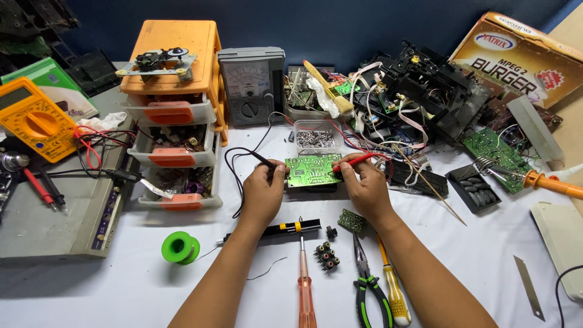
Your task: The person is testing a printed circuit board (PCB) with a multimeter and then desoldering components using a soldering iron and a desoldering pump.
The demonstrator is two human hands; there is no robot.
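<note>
held green circuit board (313,170) mid-table, propped on a dark block so both probes could reach its face. left hand (262,193) pinched shut on black probe (265,161) at board's left edge; right hand (364,185) closed on red probe (355,160) at right edge. analog meter (251,85) stood far, dial facing in. screwdriver (305,285) and pliers (368,285) lay near, clear of wrists; parts clutter crowded far right.

Glossy green fibreglass circuit board (313,170) studded with shiny solder points; smooth red plastic test probe (355,160); matt black plastic test probe (265,160); matt white cloth table cover (461,243); smooth orange plastic drawer cabinet (173,73); bright metal long-nose pliers (364,267) with rubbery green-black grips; printed glossy cardboard box (516,54).
</note>
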